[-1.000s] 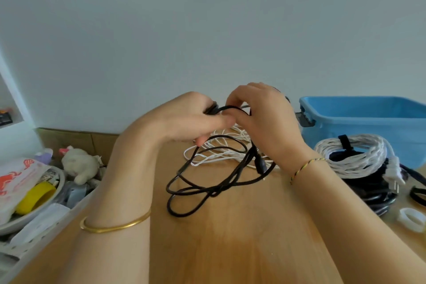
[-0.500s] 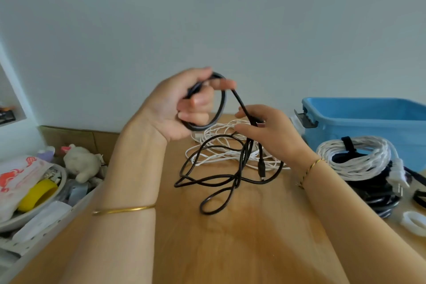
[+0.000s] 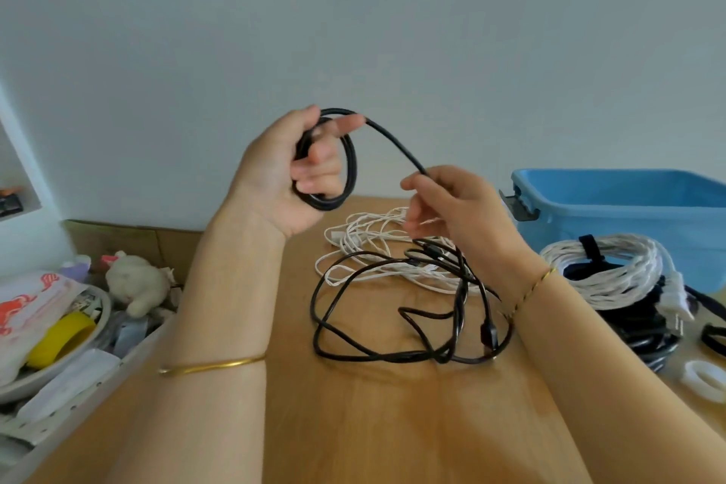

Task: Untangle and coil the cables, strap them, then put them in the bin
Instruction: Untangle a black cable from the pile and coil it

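Left hand (image 3: 286, 173) grips round coil of smooth black cable (image 3: 393, 141); right hand (image 3: 451, 204) pinches its strand.

cables (image 3: 396, 310) on table (image 3: 393, 424), bin (image 3: 628, 204) right

Left hand (image 3: 283, 173), right hand (image 3: 461, 204), fingers (image 3: 320, 165) curled
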Tool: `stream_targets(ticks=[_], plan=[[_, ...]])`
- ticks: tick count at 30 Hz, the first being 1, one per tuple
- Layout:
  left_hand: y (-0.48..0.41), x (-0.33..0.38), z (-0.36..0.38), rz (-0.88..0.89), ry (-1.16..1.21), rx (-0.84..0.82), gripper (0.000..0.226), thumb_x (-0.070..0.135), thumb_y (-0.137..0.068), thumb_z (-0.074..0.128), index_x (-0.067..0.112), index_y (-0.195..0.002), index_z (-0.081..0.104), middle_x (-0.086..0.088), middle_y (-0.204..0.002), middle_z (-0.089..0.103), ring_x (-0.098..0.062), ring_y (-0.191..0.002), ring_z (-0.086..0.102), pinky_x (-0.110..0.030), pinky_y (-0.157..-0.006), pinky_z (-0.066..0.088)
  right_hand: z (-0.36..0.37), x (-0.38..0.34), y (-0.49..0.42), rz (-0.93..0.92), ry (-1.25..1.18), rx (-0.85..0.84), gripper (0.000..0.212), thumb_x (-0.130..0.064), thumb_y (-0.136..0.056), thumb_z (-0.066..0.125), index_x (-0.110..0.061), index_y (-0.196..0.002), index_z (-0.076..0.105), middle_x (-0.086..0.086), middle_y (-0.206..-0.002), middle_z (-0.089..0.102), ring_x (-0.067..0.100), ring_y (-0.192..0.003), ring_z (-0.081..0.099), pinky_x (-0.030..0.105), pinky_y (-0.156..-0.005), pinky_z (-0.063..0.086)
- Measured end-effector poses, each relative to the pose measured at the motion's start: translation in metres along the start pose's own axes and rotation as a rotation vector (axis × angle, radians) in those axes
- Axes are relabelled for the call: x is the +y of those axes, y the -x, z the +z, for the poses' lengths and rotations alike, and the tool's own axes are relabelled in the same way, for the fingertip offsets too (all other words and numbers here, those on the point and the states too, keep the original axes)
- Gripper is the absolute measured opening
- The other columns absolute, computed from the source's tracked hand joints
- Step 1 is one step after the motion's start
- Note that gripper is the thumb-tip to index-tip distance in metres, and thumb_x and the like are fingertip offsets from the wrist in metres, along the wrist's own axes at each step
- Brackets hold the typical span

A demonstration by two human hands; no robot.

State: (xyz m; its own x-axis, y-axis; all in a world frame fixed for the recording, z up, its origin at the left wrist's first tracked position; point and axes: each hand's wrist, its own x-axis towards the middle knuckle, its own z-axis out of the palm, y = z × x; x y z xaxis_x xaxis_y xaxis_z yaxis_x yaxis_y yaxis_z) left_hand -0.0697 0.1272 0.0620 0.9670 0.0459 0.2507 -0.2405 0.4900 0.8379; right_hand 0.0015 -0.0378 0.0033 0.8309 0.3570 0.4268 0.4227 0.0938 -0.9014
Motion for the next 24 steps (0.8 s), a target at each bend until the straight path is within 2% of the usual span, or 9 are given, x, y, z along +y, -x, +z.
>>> stream_targets(ticks=[2, 5, 10, 13, 15, 17, 18, 21, 24], plan=[[0.0, -0.002, -0.003, -0.083, 0.144, -0.164, 0.037, 0.024, -0.098, 0.034, 0.0, -0.096, 0.062, 0.007, -0.036, 0.039, -0.007, -0.026, 0.032, -0.013, -0.027, 0.023, 0.001, 0.002, 0.002, 0.037, 0.011, 0.036, 0.019, -0.014, -0.097, 0.048, -0.012, -0.092, 0.066, 0.003, -0.061, 0.051, 0.014, -0.049, 0.047, 0.023, -0.047, 0.044], [-0.002, -0.006, -0.008, -0.171, 0.446, -0.405, 0.038, 0.019, -0.096, 0.038, -0.011, -0.109, 0.057, -0.002, -0.046, 0.051, -0.011, -0.034, 0.044, -0.018, -0.035, 0.031, 0.006, 0.01, 0.003, 0.05, 0.208, -0.025, 0.022, -0.019, -0.098, 0.047, -0.014, -0.098, 0.068, 0.002, -0.059, 0.047, 0.01, -0.044, 0.037, 0.023, -0.044, 0.034], [-0.008, -0.008, -0.01, 0.175, 0.369, -0.006, 0.027, 0.016, -0.099, 0.031, -0.003, -0.112, 0.046, 0.0, -0.062, 0.051, -0.007, -0.044, 0.038, -0.018, -0.047, 0.037, 0.012, 0.0, 0.01, 0.066, 0.471, -0.346, 0.023, -0.021, -0.097, 0.049, -0.01, -0.101, 0.068, 0.002, -0.058, 0.055, 0.014, -0.046, 0.047, 0.03, -0.058, 0.046], [-0.012, -0.017, -0.012, 0.351, 0.058, 0.164, 0.019, 0.013, -0.103, 0.034, 0.006, -0.091, 0.047, -0.002, -0.063, 0.061, -0.01, -0.049, 0.044, -0.031, -0.066, 0.055, 0.016, -0.012, 0.014, 0.146, 0.486, -0.557, 0.022, -0.012, -0.097, 0.046, -0.005, -0.113, 0.059, 0.009, -0.071, 0.064, 0.018, -0.055, 0.057, 0.028, -0.062, 0.054], [-0.015, -0.026, -0.014, 0.456, -0.317, 0.248, 0.016, 0.011, -0.104, 0.034, 0.007, -0.094, 0.046, -0.001, -0.065, 0.065, -0.011, -0.054, 0.05, -0.038, -0.086, 0.054, 0.019, -0.02, 0.017, 0.201, 0.447, -0.669, 0.021, -0.006, -0.098, 0.044, -0.001, -0.115, 0.055, 0.018, -0.081, 0.066, 0.022, -0.063, 0.062, 0.03, -0.067, 0.057], [-0.017, -0.031, -0.017, 0.545, -0.797, 0.292, 0.018, 0.011, -0.102, 0.033, 0.005, -0.104, 0.05, 0.002, -0.068, 0.065, -0.011, -0.063, 0.056, -0.025, -0.1, 0.043, 0.016, -0.028, 0.019, 0.191, 0.476, -0.669, 0.017, -0.004, -0.096, 0.047, 0.002, -0.109, 0.056, 0.017, -0.081, 0.068, 0.021, -0.064, 0.064, 0.027, -0.065, 0.056], [-0.017, -0.032, -0.019, 0.556, -1.028, 0.313, 0.019, 0.013, -0.102, 0.033, 0.005, -0.107, 0.05, 0.002, -0.072, 0.064, -0.01, -0.066, 0.058, -0.018, -0.094, 0.041, 0.013, -0.032, 0.019, 0.152, 0.519, -0.626, 0.014, -0.006, -0.094, 0.051, 0.001, -0.104, 0.059, 0.014, -0.077, 0.07, 0.018, -0.063, 0.064, 0.025, -0.063, 0.055], [-0.014, -0.03, -0.022, 0.383, -1.556, 0.355, 0.013, 0.021, -0.101, 0.035, 0.015, -0.094, 0.044, 0.002, -0.08, 0.065, -0.013, -0.072, 0.061, -0.034, -0.077, 0.045, 0.001, -0.042, 0.016, 0.015, 0.601, -0.414, 0.007, -0.008, -0.087, 0.063, -0.004, -0.09, 0.067, 0.008, -0.067, 0.07, 0.01, -0.056, 0.06, 0.026, -0.062, 0.053], [-0.005, -0.02, -0.013, 0.141, -1.612, 0.168, 0.022, 0.025, -0.1, 0.039, 0.011, -0.085, 0.046, -0.005, -0.072, 0.068, -0.013, -0.06, 0.062, -0.034, -0.064, 0.045, -0.009, -0.043, 0.012, -0.152, 0.666, -0.25, 0.007, -0.007, -0.083, 0.067, -0.009, -0.088, 0.07, -0.001, -0.065, 0.065, 0.005, -0.056, 0.057, 0.02, -0.059, 0.05]])
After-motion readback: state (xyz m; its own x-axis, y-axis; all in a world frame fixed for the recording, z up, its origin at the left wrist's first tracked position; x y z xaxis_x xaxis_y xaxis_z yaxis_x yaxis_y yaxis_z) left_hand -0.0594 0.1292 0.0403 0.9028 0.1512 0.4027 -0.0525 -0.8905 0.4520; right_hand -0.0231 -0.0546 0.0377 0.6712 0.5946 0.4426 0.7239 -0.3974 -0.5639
